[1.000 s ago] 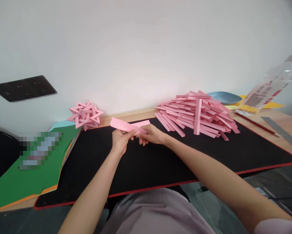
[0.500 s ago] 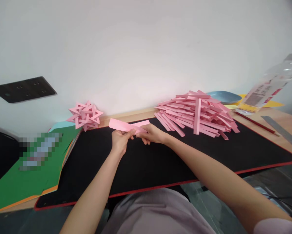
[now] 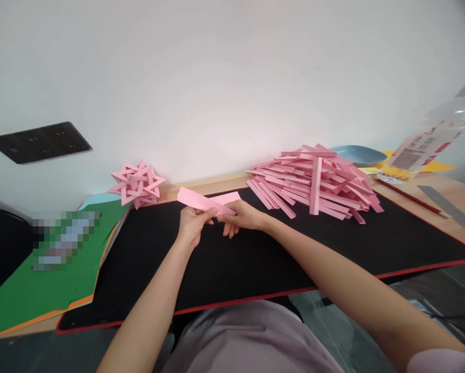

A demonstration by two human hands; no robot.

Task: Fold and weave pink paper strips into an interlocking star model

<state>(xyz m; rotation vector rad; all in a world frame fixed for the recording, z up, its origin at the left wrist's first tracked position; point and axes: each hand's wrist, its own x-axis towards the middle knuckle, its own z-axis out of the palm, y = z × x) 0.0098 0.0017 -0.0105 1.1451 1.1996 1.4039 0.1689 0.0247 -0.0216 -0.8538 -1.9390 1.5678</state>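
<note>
Over the black desk mat (image 3: pixel 224 280), my left hand (image 3: pixel 191 223) pinches a pink paper strip (image 3: pixel 193 199) between thumb and fingers. My right hand (image 3: pixel 244 215) grips the pink paper too, close beside the left thumb. The held paper forms two arms that cross near my fingertips; one points up to the left, the other (image 3: pixel 227 197) to the right. Whether it is one strip or two I cannot tell, since my fingers cover the crossing. A pink paper star ornament (image 3: pixel 137 185) of interlocked strips stands behind, to the left of my hands.
A heap of folded pink strips (image 3: pixel 314 181) lies at the back right. Beyond it are a blue dish (image 3: pixel 359 155), a tilted plastic bottle (image 3: pixel 430 140), a pencil (image 3: pixel 409 196) and a metal ruler (image 3: pixel 450 210). Green paper sheets (image 3: pixel 67 282) cover the left side.
My hands stay nearly in place with the crossed pink paper. The right hand's lower fingers have extended slightly downward, and the whole view has shifted a little.
</note>
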